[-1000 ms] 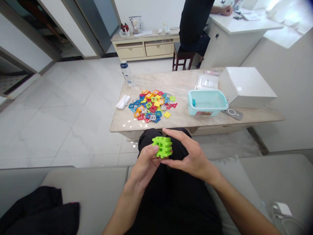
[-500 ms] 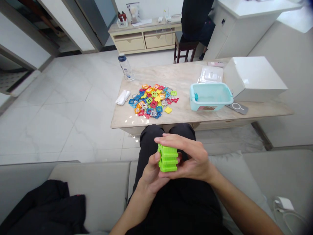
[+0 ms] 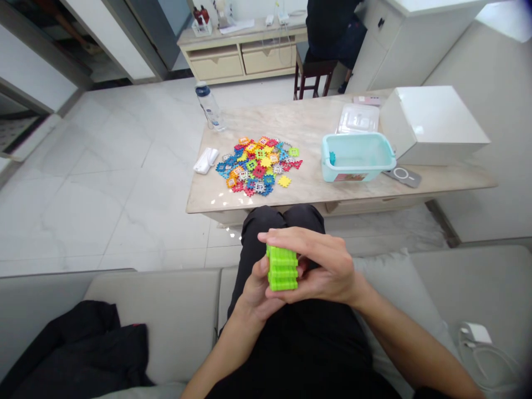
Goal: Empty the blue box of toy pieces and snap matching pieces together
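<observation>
A stack of lime-green interlocking plastic tiles point(image 3: 283, 269) is held between my two hands above my lap. My left hand point(image 3: 254, 293) grips its left side, the thumb pressed on the near left face. Over its top and under its lower right reach the fingers of my right hand point(image 3: 322, 263), closed around the stack. Some fingertips are hidden behind the tiles. Beyond my knees, a heap of colourful interlocking tiles point(image 3: 260, 166) lies on the marble-topped table point(image 3: 307, 194), with a yellow tile point(image 3: 284, 181) at its near right edge.
A light-blue plastic basket point(image 3: 358, 158) holds a small teal piece. Around it are a clear lid point(image 3: 358, 118), a white box point(image 3: 436, 124) and a grey power bank point(image 3: 403, 176). A water bottle point(image 3: 210, 108) and white tissue pack point(image 3: 205, 160) stand left. A person point(image 3: 332, 33) sits beyond.
Both hands still hold the green stack, which has turned slightly and shifted a little left. The whole view has moved slightly, with the table appearing higher in it.
</observation>
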### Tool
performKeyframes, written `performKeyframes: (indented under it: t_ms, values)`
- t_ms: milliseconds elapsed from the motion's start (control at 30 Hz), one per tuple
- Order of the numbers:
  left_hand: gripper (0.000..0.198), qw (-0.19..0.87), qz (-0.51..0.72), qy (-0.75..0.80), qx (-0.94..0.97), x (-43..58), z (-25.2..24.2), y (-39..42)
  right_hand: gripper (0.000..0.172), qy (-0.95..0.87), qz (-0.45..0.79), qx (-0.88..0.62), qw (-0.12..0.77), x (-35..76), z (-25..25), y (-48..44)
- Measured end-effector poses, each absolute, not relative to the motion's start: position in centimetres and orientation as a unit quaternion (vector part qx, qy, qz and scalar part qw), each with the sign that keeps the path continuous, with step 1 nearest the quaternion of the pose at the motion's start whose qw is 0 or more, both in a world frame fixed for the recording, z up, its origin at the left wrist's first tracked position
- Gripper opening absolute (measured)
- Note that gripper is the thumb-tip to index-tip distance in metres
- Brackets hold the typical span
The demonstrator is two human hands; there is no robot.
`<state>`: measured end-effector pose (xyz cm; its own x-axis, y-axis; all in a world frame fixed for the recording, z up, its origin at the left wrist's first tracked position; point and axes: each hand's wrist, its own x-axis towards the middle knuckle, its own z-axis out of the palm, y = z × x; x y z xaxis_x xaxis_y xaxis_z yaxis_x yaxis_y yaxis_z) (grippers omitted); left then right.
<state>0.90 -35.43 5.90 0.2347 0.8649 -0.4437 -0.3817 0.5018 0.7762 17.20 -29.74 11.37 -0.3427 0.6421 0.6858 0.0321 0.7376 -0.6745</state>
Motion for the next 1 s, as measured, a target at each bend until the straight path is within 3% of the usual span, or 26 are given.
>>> performKeyframes:
  t_ms: [167, 367, 667, 1000]
  values:
    - [0.063, 0.777, 0.412, 0.438, 0.188, 0.9, 6.9, -35.4, 0.081, -0.787, 0.291, -0.211, 0.502, 17.5, 11.0, -29.6]
    - [0.068, 0.781, 0.416, 0.423, 0.196, 1.1, 6.4, -35.8, 0.083, -0.770, 0.301, -0.185, 0.532, 17.2, 11.1, -29.9]
    - [0.062, 0.706, 0.483, 0.417, 0.307, -0.7, 9.6, -33.4, 0.062, -0.792, 0.251, -0.266, 0.489, 18.6, 11.4, -28.6]
    - [0.064, 0.687, 0.421, 0.467, 0.365, -1.8, 11.2, -32.7, 0.065, -0.811, 0.257, -0.257, 0.458, 18.9, 10.4, -28.0]
